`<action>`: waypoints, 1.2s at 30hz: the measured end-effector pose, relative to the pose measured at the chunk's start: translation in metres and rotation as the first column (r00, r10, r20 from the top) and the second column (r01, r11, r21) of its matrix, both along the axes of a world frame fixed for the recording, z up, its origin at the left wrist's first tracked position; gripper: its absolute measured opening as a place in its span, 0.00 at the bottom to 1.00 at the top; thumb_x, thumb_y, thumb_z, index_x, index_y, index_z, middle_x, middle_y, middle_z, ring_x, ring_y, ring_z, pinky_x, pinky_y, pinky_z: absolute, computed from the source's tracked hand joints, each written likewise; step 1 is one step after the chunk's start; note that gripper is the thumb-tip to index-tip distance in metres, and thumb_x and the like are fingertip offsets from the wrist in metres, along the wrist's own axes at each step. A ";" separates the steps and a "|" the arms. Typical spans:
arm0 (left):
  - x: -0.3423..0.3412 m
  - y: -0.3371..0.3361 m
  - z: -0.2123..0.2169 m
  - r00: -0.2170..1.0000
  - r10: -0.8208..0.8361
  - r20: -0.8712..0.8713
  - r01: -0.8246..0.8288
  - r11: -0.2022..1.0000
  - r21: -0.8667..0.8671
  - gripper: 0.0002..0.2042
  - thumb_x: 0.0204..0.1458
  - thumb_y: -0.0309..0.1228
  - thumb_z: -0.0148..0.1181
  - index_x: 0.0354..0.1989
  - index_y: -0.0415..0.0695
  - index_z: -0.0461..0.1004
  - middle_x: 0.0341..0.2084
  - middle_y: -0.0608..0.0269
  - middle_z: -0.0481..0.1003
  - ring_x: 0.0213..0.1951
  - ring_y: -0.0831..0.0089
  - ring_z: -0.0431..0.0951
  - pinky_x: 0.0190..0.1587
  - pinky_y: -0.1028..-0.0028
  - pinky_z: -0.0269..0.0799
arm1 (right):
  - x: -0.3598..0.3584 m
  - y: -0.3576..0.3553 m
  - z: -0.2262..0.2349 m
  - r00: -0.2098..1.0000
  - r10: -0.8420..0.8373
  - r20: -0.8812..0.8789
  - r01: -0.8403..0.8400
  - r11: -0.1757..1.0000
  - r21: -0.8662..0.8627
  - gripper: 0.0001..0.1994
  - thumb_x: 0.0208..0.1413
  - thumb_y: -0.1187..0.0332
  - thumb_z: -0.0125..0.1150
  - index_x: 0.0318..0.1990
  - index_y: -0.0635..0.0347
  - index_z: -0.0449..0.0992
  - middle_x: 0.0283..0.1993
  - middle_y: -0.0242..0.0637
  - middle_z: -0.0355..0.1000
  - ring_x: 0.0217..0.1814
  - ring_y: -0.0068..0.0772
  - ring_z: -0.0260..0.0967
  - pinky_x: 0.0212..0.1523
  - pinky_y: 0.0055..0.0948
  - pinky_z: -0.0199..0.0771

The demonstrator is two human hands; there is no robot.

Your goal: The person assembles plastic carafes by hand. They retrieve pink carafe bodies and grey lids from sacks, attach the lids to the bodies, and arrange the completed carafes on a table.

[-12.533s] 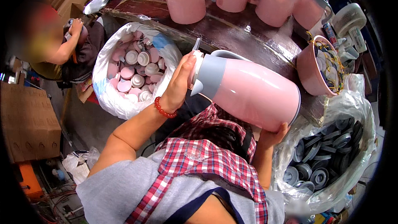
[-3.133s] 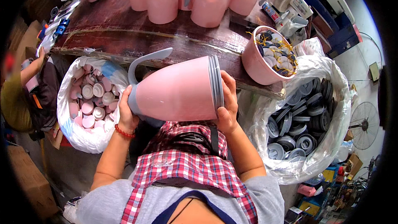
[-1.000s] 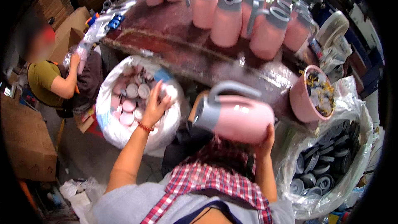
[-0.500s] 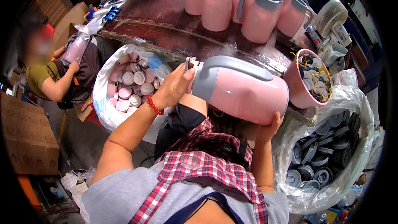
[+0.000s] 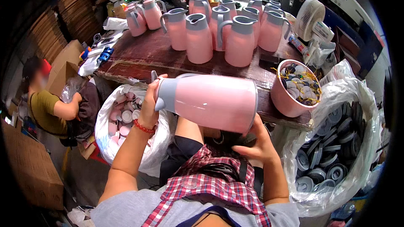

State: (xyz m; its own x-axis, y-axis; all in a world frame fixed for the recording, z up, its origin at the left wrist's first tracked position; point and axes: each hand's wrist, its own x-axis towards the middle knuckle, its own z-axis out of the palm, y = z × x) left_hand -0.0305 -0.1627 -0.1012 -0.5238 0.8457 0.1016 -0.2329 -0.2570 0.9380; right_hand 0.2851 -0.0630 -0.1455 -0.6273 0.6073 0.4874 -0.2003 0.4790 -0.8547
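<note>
A pink vacuum jug [image 5: 214, 101] with a grey collar lies sideways in front of me, its top to the left and its base to the right. Its grey handle is on the far side, mostly hidden by the body. My left hand [image 5: 149, 107] is closed round the collar end. Beside the base is my right hand [image 5: 263, 141], thumb spread away and fingertips at the base's edge, partly behind it. Below my left forearm, a white-lined bag [image 5: 105, 147] holds pink and white lids.
Several pink jugs [image 5: 198, 44] stand on the dark red table [image 5: 147, 54]. A pink bucket [image 5: 290, 103] of small parts with yellow ties sits at its right edge. At right is a clear-lined bag [image 5: 366, 101] of dark round lids. A co-worker [image 5: 54, 105] sits at left.
The jug has rolled so its handle faces away, and it has shifted left. My right thumb has come off the base and spread. The view has tilted up, and the co-worker's pink item is out of sight.
</note>
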 end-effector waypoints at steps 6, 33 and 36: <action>0.031 0.000 -0.012 0.994 0.052 0.091 -0.060 0.994 0.096 0.21 0.57 0.42 0.41 0.54 0.43 0.64 0.43 0.64 0.71 0.46 0.75 0.70 0.50 0.75 0.63 | -0.014 0.017 0.013 0.887 -0.408 -0.218 0.460 0.731 0.504 0.28 0.45 0.60 0.65 0.53 0.65 0.67 0.54 0.44 0.64 0.52 0.46 0.62 0.50 0.38 0.62; 0.160 0.029 0.072 -0.198 0.000 -0.980 0.945 0.265 -0.191 0.19 0.41 0.40 0.57 0.40 0.43 0.72 0.39 0.59 0.71 0.38 0.66 0.71 0.39 0.66 0.66 | -0.091 0.025 -0.120 0.366 0.732 0.574 -0.210 0.666 -0.715 0.23 0.56 0.52 0.47 0.53 0.55 0.71 0.55 0.37 0.68 0.54 0.31 0.66 0.49 0.36 0.66; 0.166 0.038 0.074 -0.306 0.012 -0.952 0.889 0.362 -0.281 0.23 0.38 0.41 0.60 0.45 0.49 0.69 0.38 0.62 0.68 0.38 0.66 0.71 0.37 0.68 0.67 | -0.085 0.024 -0.141 0.478 0.730 0.489 -0.307 0.660 -0.686 0.22 0.56 0.53 0.49 0.51 0.56 0.73 0.53 0.37 0.70 0.52 0.31 0.67 0.48 0.36 0.67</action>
